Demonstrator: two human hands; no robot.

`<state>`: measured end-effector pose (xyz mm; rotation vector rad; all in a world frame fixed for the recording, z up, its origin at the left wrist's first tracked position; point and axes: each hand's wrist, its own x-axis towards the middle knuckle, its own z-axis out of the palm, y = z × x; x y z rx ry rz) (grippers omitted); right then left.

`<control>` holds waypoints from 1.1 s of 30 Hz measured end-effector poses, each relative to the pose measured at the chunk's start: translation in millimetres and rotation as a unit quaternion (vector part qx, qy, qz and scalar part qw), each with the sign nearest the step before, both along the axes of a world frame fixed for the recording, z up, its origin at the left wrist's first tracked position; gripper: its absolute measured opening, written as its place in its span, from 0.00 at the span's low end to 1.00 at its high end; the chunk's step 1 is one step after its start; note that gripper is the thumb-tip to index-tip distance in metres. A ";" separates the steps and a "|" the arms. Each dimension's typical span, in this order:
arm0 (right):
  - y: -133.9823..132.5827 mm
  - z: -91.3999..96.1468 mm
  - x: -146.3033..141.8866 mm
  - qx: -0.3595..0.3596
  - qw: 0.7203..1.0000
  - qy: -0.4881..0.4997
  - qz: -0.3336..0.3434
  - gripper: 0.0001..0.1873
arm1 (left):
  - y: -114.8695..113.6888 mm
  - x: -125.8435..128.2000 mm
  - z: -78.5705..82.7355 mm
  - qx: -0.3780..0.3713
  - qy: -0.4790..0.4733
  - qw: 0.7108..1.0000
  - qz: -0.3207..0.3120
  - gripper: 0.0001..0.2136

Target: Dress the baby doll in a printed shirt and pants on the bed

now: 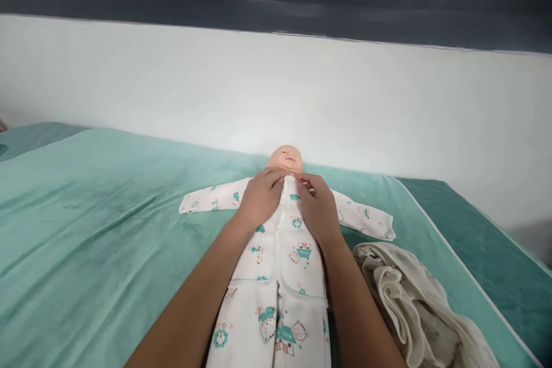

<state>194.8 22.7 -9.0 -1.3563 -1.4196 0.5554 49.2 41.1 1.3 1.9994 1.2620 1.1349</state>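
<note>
Nearest lie white printed trousers (245,325) on a green sheet (107,213), a crumpled pale cloth (414,305) to their right. Beyond, the matching top (287,256) spreads its sleeves. The left hand (262,196) and right hand (319,202) touch its collar, fingers bent; whether they pinch it cannot be told. Farther, a doll's head (288,158) lies near the white wall (259,92)
</note>
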 end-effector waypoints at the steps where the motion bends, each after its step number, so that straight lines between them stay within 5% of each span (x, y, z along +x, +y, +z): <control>1: -0.1 0.4 -0.1 -0.001 1.000 -0.001 0.007 0.12 | -0.4 0.1 0.7 0.000 -0.008 1.000 -0.002 0.18; 7: -0.9 1.4 3.3 -0.027 0.999 -0.016 0.043 0.18 | -3.8 2.6 2.7 -0.055 -0.062 0.995 0.053 0.11; 17: 16.0 4.7 9.0 -0.047 0.991 -0.075 0.102 0.18 | -0.8 0.4 -3.1 -0.008 -0.104 0.995 0.006 0.15; 33: 17.7 5.9 5.3 0.001 0.998 -0.045 0.043 0.07 | -9.8 0.9 -6.0 0.027 -0.044 0.997 0.065 0.15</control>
